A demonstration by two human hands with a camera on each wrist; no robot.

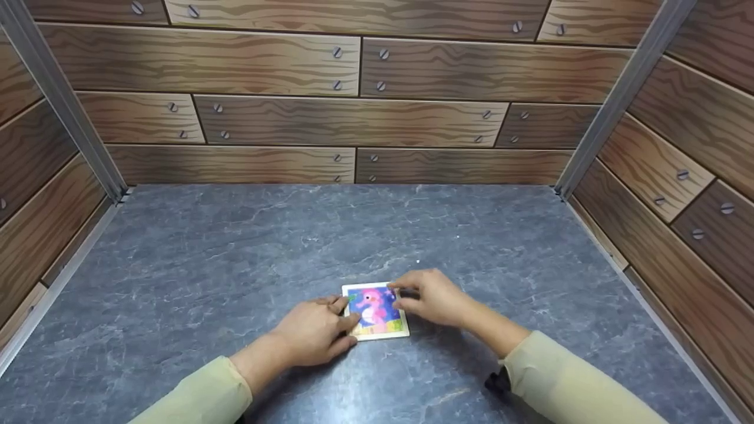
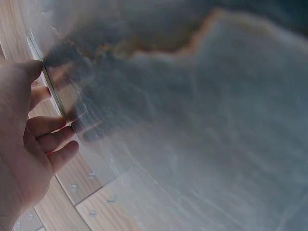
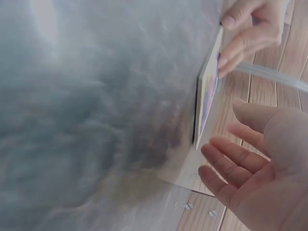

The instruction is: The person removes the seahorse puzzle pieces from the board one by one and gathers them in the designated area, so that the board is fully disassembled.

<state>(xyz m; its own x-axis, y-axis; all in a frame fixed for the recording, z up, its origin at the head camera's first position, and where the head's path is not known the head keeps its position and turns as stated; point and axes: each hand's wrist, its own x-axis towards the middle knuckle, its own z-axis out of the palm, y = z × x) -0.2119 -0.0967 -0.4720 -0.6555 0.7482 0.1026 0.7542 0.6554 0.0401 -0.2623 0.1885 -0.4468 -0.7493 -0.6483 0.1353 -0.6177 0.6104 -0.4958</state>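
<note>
A small, nearly square picture board (image 1: pixel 382 315) lies flat on the grey tabletop. It shows a pink seahorse on blue inside a pale border. Over its left edge rests my left hand (image 1: pixel 312 331), with fingers on the picture and the thumb by the near left corner. At the right edge is my right hand (image 1: pixel 439 297), its fingers loosely bent. In the right wrist view the board (image 3: pixel 207 91) appears nearly edge-on, and a small gap separates it from the right hand (image 3: pixel 269 166). The left wrist view has the left hand (image 2: pixel 29 144) at the board's edge.
Grey marble-patterned tabletop (image 1: pixel 265 247) surrounds the board. Wood-print walls (image 1: pixel 283 121) stand at the back and both sides, with metal corner posts (image 1: pixel 612 100). Two tiny white specks lie beyond the board. A dark band shows at the right sleeve (image 1: pixel 565 371).
</note>
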